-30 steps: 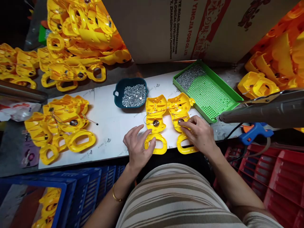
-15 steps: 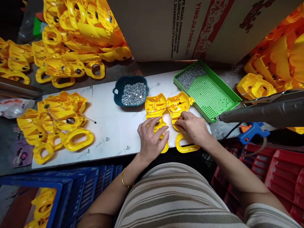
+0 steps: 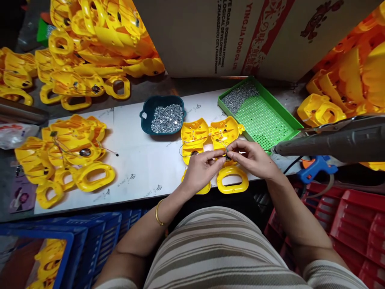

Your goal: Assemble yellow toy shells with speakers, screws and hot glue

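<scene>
Two yellow plastic shell halves lie side by side on the white board, inner sides up, with thin wires running between them. Over the left shell half [image 3: 194,132] my left hand [image 3: 203,168] reaches across, thumb and fingers pinched together. My right hand [image 3: 251,158] pinches from the other side above the right shell half [image 3: 225,130]. Both sets of fingertips meet on a small dark part [image 3: 227,157], partly hidden by the fingers; its kind is unclear. The oval handle ring [image 3: 232,180] of the right half shows below the hands.
A dark teal tub [image 3: 144,124] of small metal screws stands behind the shells. Right of it is a green perforated tray [image 3: 270,116] with more screws. Yellow shells [image 3: 69,148] are stacked at left. A dark tool barrel [image 3: 319,140] juts in from the right. A carton [image 3: 192,44] stands behind.
My left hand has moved right, from spread over the left shell to meeting my right hand. Both hands now pinch together at a small dark part above the right shell.
</scene>
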A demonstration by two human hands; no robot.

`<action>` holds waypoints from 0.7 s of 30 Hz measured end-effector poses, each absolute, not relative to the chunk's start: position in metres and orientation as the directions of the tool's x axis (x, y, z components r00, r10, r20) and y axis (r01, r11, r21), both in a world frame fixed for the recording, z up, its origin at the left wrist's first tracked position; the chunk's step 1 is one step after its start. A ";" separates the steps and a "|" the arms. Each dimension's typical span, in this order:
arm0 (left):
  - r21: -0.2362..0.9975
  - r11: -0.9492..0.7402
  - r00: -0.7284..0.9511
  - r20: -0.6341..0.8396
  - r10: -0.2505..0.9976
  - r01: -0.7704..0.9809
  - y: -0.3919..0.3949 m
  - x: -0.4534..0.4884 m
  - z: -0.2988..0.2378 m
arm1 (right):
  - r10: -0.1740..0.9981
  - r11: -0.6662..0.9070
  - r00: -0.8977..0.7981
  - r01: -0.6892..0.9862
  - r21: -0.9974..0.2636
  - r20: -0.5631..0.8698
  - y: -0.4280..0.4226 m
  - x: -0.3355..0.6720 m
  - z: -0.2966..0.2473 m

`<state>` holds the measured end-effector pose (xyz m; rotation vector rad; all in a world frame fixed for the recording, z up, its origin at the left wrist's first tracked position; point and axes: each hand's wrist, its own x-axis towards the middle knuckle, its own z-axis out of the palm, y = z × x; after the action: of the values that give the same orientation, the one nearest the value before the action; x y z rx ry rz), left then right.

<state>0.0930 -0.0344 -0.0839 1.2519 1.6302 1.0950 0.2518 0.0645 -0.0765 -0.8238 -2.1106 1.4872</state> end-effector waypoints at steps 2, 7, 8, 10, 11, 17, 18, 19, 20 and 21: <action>0.957 0.260 -0.194 -0.233 0.953 0.128 -0.034 0.091 -0.082 | 0.689 0.223 -0.725 0.225 -0.949 -0.010 0.061 0.252 -0.078; 0.890 0.409 -0.156 -0.441 0.884 -0.203 -0.032 0.087 -0.076 | 0.820 0.291 -0.565 0.282 -0.914 0.087 0.045 0.256 -0.079; 0.876 0.412 -0.166 -0.458 0.873 -0.252 -0.031 0.087 -0.075 | 0.841 0.337 -0.521 0.291 -0.895 0.147 0.040 0.258 -0.078; 0.848 0.424 -0.170 -0.490 0.855 -0.317 -0.030 0.087 -0.073 | 0.841 0.421 -0.483 0.302 -0.856 0.244 0.031 0.259 -0.078; 0.835 0.433 -0.168 -0.507 0.846 -0.338 -0.030 0.089 -0.073 | 0.831 0.452 -0.484 0.305 -0.838 0.272 0.027 0.259 -0.079; 0.807 0.455 -0.166 -0.542 0.824 -0.377 -0.031 0.097 -0.074 | 0.832 0.478 -0.468 0.329 -0.814 0.299 0.017 0.256 -0.085; 0.811 0.460 -0.160 -0.540 0.826 -0.362 -0.032 0.097 -0.075 | 0.829 0.482 -0.468 0.326 -0.813 0.304 0.017 0.256 -0.086; 0.820 0.469 -0.146 -0.534 0.832 -0.328 -0.033 0.096 -0.076 | 0.827 0.489 -0.468 0.328 -0.808 0.311 0.017 0.257 -0.086; 0.842 0.472 -0.135 -0.516 0.846 -0.261 -0.034 0.094 -0.077 | 0.827 0.494 -0.467 0.338 -0.801 0.313 0.018 0.259 -0.086; 0.880 0.451 -0.140 -0.471 0.871 -0.151 -0.034 0.092 -0.077 | 0.830 0.491 -0.467 0.354 -0.796 0.304 0.018 0.261 -0.086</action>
<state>0.0924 -0.0344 -0.0769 0.6800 1.4381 1.0137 0.2609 0.0181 -0.0863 -0.9725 -2.0361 0.8699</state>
